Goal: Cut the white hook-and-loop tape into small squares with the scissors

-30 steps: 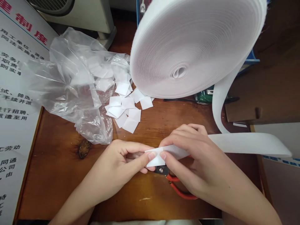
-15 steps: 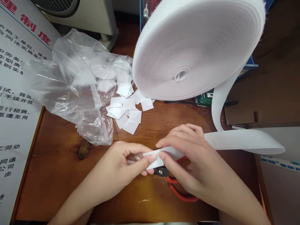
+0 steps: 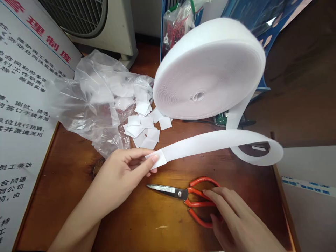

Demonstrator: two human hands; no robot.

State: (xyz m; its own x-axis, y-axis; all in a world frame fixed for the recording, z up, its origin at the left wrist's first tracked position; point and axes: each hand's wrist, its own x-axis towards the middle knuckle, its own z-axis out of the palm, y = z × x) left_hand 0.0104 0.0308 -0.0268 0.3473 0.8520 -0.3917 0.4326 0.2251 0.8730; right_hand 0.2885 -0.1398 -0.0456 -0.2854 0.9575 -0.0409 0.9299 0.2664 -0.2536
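My left hand [image 3: 123,175] pinches the folded free end of a white tape strip [image 3: 210,141] between thumb and fingers, just above the wooden table [image 3: 65,182]. The strip loops right and back up to a big white tape roll [image 3: 207,70] that leans at the back. Lower right, my right hand [image 3: 236,220] lies with its fingers stretched onto the red handles of the scissors [image 3: 186,194], which rest shut on the table with blades pointing left. The fingers touch the handles without gripping them.
A pile of cut white squares [image 3: 143,122] lies beside a crumpled clear plastic bag [image 3: 91,101] at the back left. A white board with Chinese text [image 3: 21,115] lines the left edge. A fan heater [image 3: 105,24] and a blue rack [image 3: 183,17] stand behind.
My right hand let go of the strip and dropped to the scissors' handles. My left hand carried the strip's end left and up. The camera tilted up.
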